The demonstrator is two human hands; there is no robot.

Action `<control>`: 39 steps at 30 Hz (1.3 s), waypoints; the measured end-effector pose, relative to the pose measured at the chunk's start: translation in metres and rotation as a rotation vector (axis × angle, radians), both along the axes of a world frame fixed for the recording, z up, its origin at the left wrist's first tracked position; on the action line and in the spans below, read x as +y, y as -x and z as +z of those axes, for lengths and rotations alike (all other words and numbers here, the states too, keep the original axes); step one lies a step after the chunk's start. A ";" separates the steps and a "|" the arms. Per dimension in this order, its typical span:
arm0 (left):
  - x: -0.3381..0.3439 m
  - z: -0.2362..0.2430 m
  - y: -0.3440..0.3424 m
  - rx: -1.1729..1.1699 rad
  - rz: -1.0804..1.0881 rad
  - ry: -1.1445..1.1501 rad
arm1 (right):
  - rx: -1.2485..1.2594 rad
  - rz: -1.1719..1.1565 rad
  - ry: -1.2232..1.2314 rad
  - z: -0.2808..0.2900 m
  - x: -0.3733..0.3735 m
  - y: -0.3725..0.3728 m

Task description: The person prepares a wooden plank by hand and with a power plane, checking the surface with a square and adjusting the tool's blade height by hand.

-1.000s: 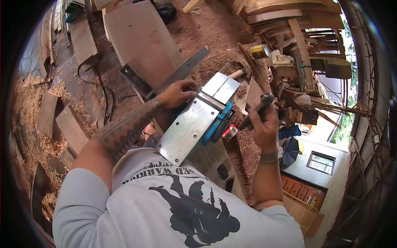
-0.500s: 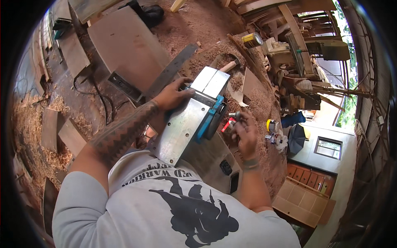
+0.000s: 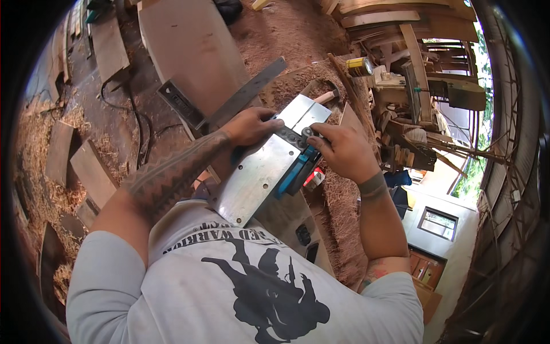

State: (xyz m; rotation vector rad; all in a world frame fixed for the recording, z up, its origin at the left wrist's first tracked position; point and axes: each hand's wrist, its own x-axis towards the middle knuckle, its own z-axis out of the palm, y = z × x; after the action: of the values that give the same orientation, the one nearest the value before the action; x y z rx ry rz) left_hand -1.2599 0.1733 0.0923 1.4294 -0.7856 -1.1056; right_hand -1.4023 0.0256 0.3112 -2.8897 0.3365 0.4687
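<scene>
An electric planer (image 3: 260, 172) with a teal body lies upside down in front of my chest, its bright metal sole plate facing up. My left hand (image 3: 249, 126) grips its far left side beside the cutter slot. From the other side, my right hand (image 3: 341, 150) curls over the planer with its fingertips pressed at the cutter slot. Whether those fingers also pinch a small tool is hidden.
A steel framing square (image 3: 229, 103) lies on a wide wooden board (image 3: 189, 46) beyond the planer. A hammer (image 3: 326, 96) and a yellow can (image 3: 360, 66) sit at the back right. Wood shavings (image 3: 338, 212), offcuts (image 3: 94, 172) and a black cable (image 3: 134, 114) cover the ground.
My right hand, which held a dark tool out to the right, has come in to the planer's cutter slot. My left hand has kept its grip.
</scene>
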 end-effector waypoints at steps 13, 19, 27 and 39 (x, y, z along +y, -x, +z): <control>0.001 0.008 -0.003 0.074 -0.041 0.003 | 0.050 0.037 0.076 0.009 0.006 -0.004; 0.000 0.004 -0.002 0.007 -0.033 0.005 | -0.010 0.085 0.113 0.004 0.005 0.000; 0.002 0.006 -0.004 0.029 -0.043 -0.012 | 0.093 0.034 0.057 0.008 0.007 -0.005; 0.000 0.003 -0.002 -0.017 -0.029 -0.032 | 0.156 0.204 0.092 0.012 0.013 -0.019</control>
State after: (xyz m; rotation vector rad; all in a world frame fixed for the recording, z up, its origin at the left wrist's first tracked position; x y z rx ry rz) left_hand -1.2577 0.1730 0.0956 1.4599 -0.8058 -1.1341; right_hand -1.3835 0.0386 0.3236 -2.9985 0.0866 0.7341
